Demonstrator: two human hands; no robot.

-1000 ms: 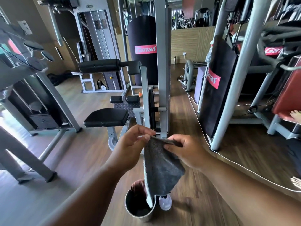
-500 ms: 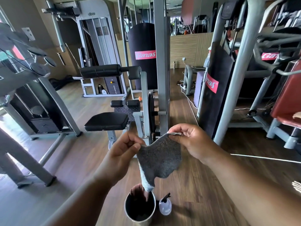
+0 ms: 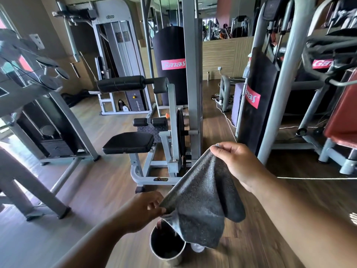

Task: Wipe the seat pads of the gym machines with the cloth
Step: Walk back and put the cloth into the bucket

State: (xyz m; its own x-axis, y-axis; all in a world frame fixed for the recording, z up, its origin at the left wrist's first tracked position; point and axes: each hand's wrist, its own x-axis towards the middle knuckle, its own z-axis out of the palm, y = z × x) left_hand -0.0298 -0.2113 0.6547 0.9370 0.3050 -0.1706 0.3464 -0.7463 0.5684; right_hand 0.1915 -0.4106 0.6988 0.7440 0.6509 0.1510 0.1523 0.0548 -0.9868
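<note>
2 hands hold the grey cloth (image 3: 201, 206) stretched out in front of me. My right hand (image 3: 237, 163) pinches its upper corner at about 1 o'clock, thumb and forefinger clamped on the fabric; my left hand (image 3: 143, 209) pinches the lower edge at about 7 o'clock, fingers curled onto it. The cloth sags between them and hangs over a metal bucket (image 3: 167, 246) on the floor at 6 o'clock; a pale object beside the bucket, mostly hidden by the cloth, may be a spray bottle, though I cannot tell.

Writing first: "Ganas" in white on a red label (image 3: 173, 64) on the tall black cover at 12 o'clock, the same word on a red label (image 3: 252, 97) on the black cover at 2 o'clock, and part of it again on a third label (image 3: 322, 63) at 3 o'clock. A small badge on the grey base frame is too blurred for me to read.

At 11 o'clock, the black seat pad (image 3: 128, 142) of the grey machine sits well apart from the cloth, with a black roller pad (image 3: 121, 83) above it. A red pad (image 3: 342, 120) shows at the far right. The wooden plank floor (image 3: 100, 182) runs through the room, a white cable (image 3: 316, 178) trails across it at 3 o'clock, and a panelled wooden wall (image 3: 220, 55) stands behind.
</note>
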